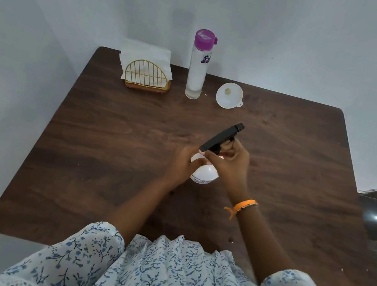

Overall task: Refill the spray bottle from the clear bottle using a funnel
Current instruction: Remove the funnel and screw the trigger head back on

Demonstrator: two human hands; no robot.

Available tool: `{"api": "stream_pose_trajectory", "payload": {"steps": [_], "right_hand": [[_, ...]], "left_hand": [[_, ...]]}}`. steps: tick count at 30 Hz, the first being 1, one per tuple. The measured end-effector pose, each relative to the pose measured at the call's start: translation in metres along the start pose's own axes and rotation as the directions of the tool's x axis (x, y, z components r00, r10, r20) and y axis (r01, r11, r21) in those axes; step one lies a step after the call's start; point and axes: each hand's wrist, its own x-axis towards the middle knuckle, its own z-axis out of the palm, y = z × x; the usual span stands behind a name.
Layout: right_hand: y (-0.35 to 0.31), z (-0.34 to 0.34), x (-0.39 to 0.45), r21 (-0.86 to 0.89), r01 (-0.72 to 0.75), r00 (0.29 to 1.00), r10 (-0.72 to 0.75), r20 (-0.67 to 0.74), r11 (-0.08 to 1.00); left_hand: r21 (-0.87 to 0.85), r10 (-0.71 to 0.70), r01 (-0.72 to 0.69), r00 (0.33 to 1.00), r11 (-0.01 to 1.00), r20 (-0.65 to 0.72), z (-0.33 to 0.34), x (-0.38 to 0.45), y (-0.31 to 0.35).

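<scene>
Spray bottle (203,173) upright mid-bench, body clasped in the left hand (183,164); right hand (230,160) has its grip closed on the black trigger head (221,138), directly above the neck. Head's long axis points toward the far right corner, where funnel (229,95) and clear bottle (198,66) stand well apart from both hands; the right hand looks nearer the funnel.

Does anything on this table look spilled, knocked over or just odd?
Nothing is spilled or broken. The white funnel lies tipped on its side beside the upright clear bottle, whose purple lid is shut. Both hands, left hand and right hand, grip the spray bottle.
</scene>
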Motion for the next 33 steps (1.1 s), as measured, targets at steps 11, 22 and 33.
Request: {"api": "stream_pose_trajectory", "payload": {"steps": [11,22,33], "right_hand": [[-0.004,0.027,-0.014,0.114,0.009,0.994,0.004,-0.111,0.993],[-0.004,0.001,-0.009,-0.018,0.175,0.980,-0.172,0.105,0.984],[-0.013,-0.009,-0.003,0.384,-0.069,0.993,0.026,0.116,0.921]], "left_hand": [[0.111,0.110,-0.107,0.994,0.988,-0.018,-0.003,-0.001,0.004],[0.069,0.104,-0.103,0.994,0.992,-0.015,-0.003,0.002,0.006],[0.000,0.046,-0.046,0.999,0.999,0.001,-0.003,0.003,0.001]]}}
